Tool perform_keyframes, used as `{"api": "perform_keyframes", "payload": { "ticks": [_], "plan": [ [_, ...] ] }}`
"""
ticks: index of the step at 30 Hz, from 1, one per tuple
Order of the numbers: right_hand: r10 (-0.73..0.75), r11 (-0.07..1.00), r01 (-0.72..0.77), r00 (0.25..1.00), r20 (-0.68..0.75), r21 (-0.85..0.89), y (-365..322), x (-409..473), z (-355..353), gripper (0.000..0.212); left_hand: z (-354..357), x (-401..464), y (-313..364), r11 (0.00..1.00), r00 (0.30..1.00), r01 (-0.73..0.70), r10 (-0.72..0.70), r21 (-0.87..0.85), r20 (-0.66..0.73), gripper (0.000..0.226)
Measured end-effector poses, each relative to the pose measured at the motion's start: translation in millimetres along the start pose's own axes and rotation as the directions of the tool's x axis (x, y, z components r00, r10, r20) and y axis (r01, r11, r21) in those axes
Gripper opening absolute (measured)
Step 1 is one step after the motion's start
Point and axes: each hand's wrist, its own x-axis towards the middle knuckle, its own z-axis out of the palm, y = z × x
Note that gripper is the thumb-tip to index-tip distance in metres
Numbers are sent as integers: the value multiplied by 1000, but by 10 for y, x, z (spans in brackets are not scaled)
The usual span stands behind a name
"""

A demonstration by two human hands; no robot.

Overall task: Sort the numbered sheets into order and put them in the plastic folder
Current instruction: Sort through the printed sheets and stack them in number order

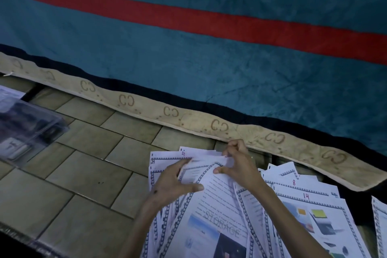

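Several numbered sheets (219,211) with checkered borders lie fanned on the tiled floor at the lower right. One reads "STORAGE"; others show handwritten 4, 8 and 14. My left hand (173,182) grips the top edges of the left sheets, thumb across the paper. My right hand (238,163) pinches the lifted upper corner of a sheet between thumb and fingers. The clear plastic folder (27,130) lies at the far left, apart from the sheets, with a paper showing through it.
A teal blanket (209,58) with a red stripe and a beige patterned border hangs just behind the sheets. Bare floor tiles (88,169) stretch between the folder and the pile. One more sheet (380,222) pokes in at the right edge.
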Motion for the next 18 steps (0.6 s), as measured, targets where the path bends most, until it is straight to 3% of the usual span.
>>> {"api": "perform_keyframes", "payload": {
  "ticks": [3, 5, 6, 7, 8, 9, 11, 13, 14, 16, 18],
  "plan": [
    [-42, 996, 41, 999, -5, -85, 67, -48, -79, 34, 197, -101, -115, 898, 978, -32, 118, 438, -169, 38],
    [-2, 975, 22, 996, 86, -223, 64, -85, -185, 29, 339, -132, -280, 841, 966, -97, 207, 532, -152, 37],
    [37, 967, -17, 997, 73, -255, 51, -118, -232, 42, 397, -147, -321, 850, 961, -116, 227, 513, -160, 38],
    [82, 979, -82, 997, -3, -189, 46, -165, -256, 53, 448, -163, -316, 878, 956, -108, 221, 466, -194, 40],
    [158, 987, -156, 981, -109, 26, -12, -248, -274, 55, 486, -186, -280, 909, 945, -92, 209, 408, -253, 39],
    [264, 926, -195, 946, -187, 323, -142, -361, -283, 46, 523, -201, -229, 940, 935, -60, 171, 335, -311, 38],
    [433, 650, -248, 898, -82, 718, -458, -620, -203, 28, 572, -222, -100, 993, 944, 1, 37, 116, -329, 38],
    [362, 560, -288, 928, 83, 777, -734, -870, -60, 54, 607, -254, 30, 988, 968, 64, -96, -144, -230, 39],
    [306, 610, -264, 948, 85, 747, -806, -951, 21, 65, 605, -266, 90, 936, 972, 113, -174, -334, -160, 41],
    [209, 708, -174, 977, 32, 684, -921, -1047, 159, 72, 556, -267, 159, 723, 952, 188, -300, -665, -57, 69],
    [158, 763, -127, 987, 9, 634, -997, -1060, 233, 64, 498, -264, 189, 554, 945, 232, -322, -799, 51, 89]
  ]
}}
